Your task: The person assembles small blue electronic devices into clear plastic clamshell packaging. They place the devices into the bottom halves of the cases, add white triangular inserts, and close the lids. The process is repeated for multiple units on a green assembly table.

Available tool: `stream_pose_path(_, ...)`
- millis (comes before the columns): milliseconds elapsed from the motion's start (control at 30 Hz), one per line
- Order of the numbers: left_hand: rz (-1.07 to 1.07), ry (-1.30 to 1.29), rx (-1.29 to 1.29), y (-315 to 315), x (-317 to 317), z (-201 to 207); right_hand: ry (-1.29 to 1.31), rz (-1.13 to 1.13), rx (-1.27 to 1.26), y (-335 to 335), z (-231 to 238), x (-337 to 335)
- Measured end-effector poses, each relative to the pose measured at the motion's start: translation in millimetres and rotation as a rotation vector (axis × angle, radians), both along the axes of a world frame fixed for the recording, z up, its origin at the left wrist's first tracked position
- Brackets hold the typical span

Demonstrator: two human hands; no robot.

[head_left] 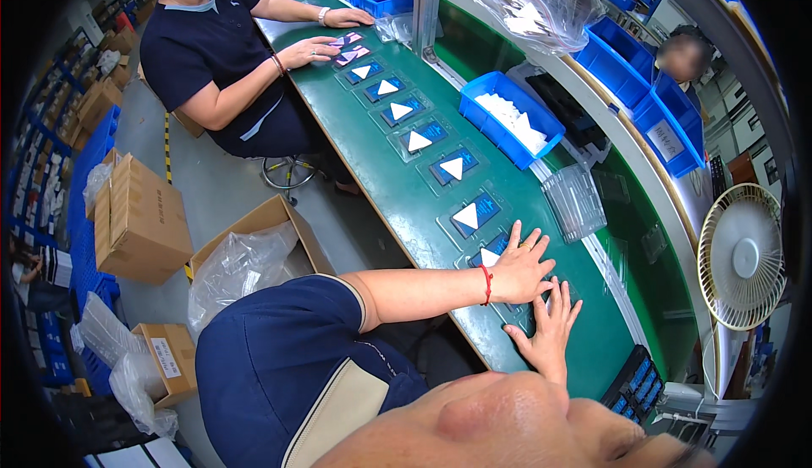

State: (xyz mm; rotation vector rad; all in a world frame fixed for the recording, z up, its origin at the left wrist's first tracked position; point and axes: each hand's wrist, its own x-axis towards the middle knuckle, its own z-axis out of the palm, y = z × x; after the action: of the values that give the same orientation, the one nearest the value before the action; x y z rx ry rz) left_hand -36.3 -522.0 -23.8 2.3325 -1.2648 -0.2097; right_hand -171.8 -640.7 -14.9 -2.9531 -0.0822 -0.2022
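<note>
My left hand (523, 272), with a red string bracelet at the wrist, lies with fingers spread over a blue card bearing a white triangle (490, 256). Beside it, nearer to me, my right hand (548, 333) rests with its fingers apart. Its fingertips come close to the left palm, over clear plastic and a dark flat piece that it mostly covers. Neither hand grips anything. Farther up the green table (389, 184) runs a row of several blue cards in clear plastic trays, each with a white triangle; the nearest uncovered one is a blue card (485, 207).
A blue bin (531, 159) of white triangles and stacked clear trays (575, 201) stand along the right side. A black tray of blue pieces (639, 388) lies nearest me. A fan (744, 261) is at right. A co-worker's hand (309, 52) touches the row's far end.
</note>
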Motion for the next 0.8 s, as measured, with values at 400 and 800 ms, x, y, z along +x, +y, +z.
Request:
stream_pose_path(400,0.009,-0.022,-0.032,-2.1,0.3,-6.9,0.009,-0.005,0.008,1.5,2.1,0.2)
stream_pose_path(800,-0.01,-0.003,0.003,0.0,0.5,-1.2,0.005,-0.005,0.01,0.7,-0.2,-0.3)
